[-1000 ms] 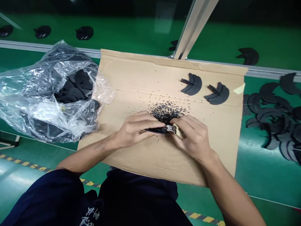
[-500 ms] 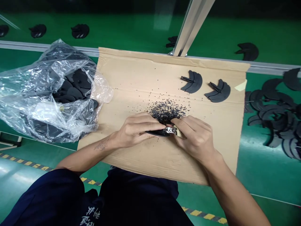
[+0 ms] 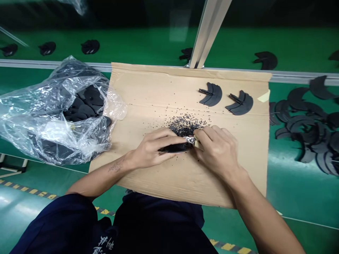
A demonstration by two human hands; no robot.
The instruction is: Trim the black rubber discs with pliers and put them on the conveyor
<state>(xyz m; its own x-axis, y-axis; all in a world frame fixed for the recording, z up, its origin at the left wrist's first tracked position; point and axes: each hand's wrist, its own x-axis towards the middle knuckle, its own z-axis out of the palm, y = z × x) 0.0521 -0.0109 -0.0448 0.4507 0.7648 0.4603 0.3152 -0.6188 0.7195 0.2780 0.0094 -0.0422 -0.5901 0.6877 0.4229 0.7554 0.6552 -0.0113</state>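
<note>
My left hand (image 3: 156, 146) is closed on a rounded black plastic part (image 3: 174, 148), pinching it between thumb and fingers. In my right hand (image 3: 217, 146) is a pair of small nippers (image 3: 191, 140) with a silvery head and pale yellow handles, mostly covered by the fingers. The nippers' head meets the black part near my left fingertips; the exact contact is hidden. Just beyond both hands lies a pile of tiny black scraps (image 3: 185, 123) on a cardboard sheet (image 3: 164, 180).
Two fan-shaped black parts (image 3: 211, 94) lie at the cardboard's far right. A clear plastic bag (image 3: 53, 116) with dark discs stands left. Several curved black parts (image 3: 304, 109) are heaped right. A metal post (image 3: 209, 33) rises at the back.
The view has shifted slightly. My left hand has tilted the black part, so more of its dark face shows, and the nippers' head has moved a little along its edge.
</note>
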